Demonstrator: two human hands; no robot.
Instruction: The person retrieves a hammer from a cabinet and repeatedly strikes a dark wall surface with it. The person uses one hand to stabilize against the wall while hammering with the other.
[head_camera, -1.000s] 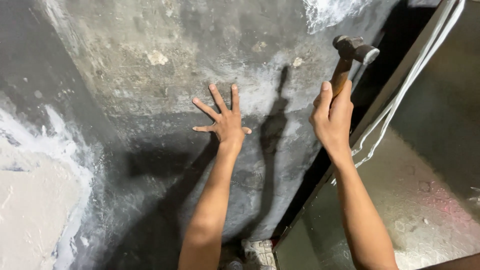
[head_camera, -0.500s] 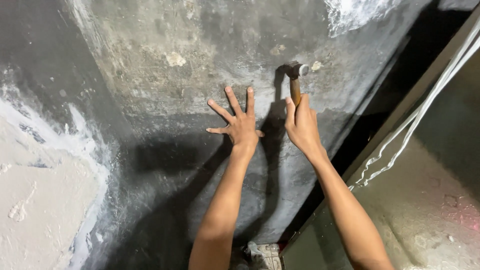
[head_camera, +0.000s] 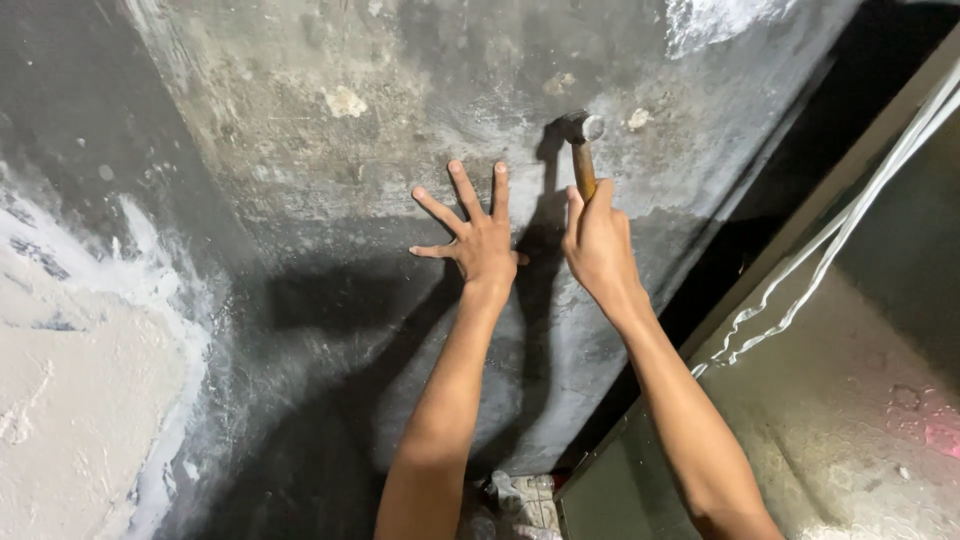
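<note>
- Left hand (head_camera: 482, 240): released, 5 fingers spread, palm pressed flat on the wall. Holds nothing. Forearm runs up from the bottom edge of the view.
- Right hand (head_camera: 597, 245): clenched around the hammer's handle, thumb up along it. Sits just beside the left hand, to its right, with a narrow strip of shadow between them.
- Hammer (head_camera: 581, 150): wooden handle, dark metal head. Held nearly upright, head at the top and up against the wall, above and to the right of the left hand's fingertips. Whether the head touches the wall cannot be told. Casts a dark shadow on the wall just to its left.
- Wall (head_camera: 300, 150): rough grey concrete, darker below, with pale chipped spots near the hammer head and higher left.
- White patch (head_camera: 80, 380): chalky plaster area at the left edge, well apart from both hands.
- Cable (head_camera: 830, 260): white twisted pair running diagonally along a metal frame (head_camera: 760, 290) at the right, apart from the right forearm.
- Debris (head_camera: 520, 495): small pale scraps at the bottom, between the 2 forearms.
</note>
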